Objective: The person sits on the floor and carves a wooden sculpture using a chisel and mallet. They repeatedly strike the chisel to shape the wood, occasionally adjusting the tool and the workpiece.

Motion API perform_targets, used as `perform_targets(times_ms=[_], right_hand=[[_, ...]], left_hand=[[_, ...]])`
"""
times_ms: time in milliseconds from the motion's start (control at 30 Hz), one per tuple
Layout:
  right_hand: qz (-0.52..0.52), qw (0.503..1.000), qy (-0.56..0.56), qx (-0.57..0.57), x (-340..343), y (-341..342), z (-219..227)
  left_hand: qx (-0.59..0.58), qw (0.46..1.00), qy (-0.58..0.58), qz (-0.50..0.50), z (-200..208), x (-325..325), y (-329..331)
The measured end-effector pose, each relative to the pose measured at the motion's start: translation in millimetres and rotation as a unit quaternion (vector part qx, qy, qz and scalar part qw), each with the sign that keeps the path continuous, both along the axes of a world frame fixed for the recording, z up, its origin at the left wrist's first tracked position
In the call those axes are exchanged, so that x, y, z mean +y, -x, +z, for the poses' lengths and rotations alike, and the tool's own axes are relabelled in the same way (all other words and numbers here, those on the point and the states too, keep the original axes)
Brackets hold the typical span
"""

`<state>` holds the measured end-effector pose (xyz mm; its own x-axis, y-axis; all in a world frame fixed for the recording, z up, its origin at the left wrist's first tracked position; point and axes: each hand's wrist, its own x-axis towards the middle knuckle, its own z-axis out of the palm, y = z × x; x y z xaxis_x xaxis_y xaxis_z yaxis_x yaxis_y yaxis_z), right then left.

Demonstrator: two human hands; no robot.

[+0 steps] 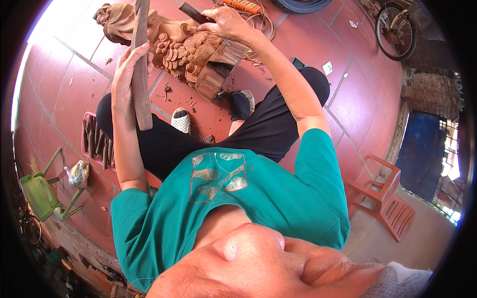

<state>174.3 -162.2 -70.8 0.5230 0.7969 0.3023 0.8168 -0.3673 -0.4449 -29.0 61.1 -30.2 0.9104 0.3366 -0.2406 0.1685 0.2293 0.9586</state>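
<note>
A carved wooden statue (174,49) lies on its side on the red tiled floor in front of my feet, its detailed base toward the right. My left hand (130,69) is closed around a long flat wooden mallet (141,94), held upright over the statue's left part. At the upper right, my right hand (229,24) grips a chisel by its dark handle (195,13). The chisel's thin blade shows below the fingers, close to the statue's base; whether its tip touches the wood I cannot tell.
Wood chips (167,89) litter the floor by my shoes. A pink basket (84,134) of chisels stands to the left, near a green plastic chair (37,196). An orange power strip (242,6) with coiled cable lies beyond the statue. To the right are an orange plastic chair (385,198) and a bicycle wheel (395,32).
</note>
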Motion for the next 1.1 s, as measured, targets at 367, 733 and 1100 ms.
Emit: perform_targets(times_ms=[367,733,1100], right_hand=[[-0.002,1.0,0.012,0.022,2.3,5.0,7.1],[0.001,1.0,-0.007,-0.005,2.5,3.8,2.6],[-0.008,0.999,0.032,0.015,0.9,3.5,6.2]], left_hand=[[-0.096,0.992,-0.059,-0.05,17.4,-16.5,1.2],[-0.078,0.993,-0.084,-0.025,17.9,-15.5,-2.7],[-0.062,0.995,-0.068,-0.029,17.5,-17.6,0.5]])
